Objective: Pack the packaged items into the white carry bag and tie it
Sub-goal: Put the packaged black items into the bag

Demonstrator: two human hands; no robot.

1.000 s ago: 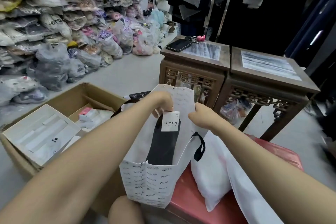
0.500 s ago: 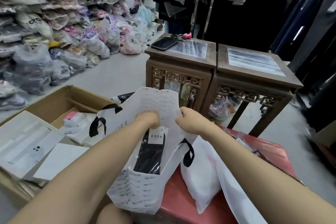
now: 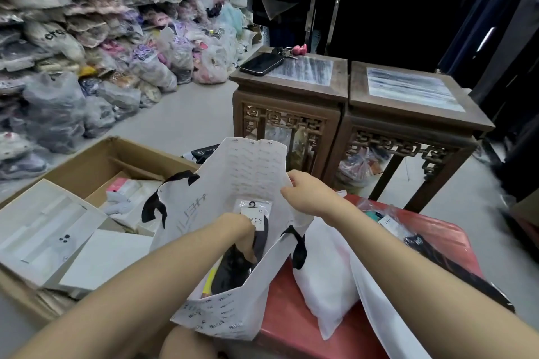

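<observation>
Sock pack upright, label toward 12 o'clock; left hand grips it from 7 o'clock, right hand pinches white carry bag rim.

Soft, even indoor light, shadows faint; wide-angle bending and blur at the edges, the right corner perhaps underexposed.

Open white carry bag holds dark packet, perhaps socks.
</observation>
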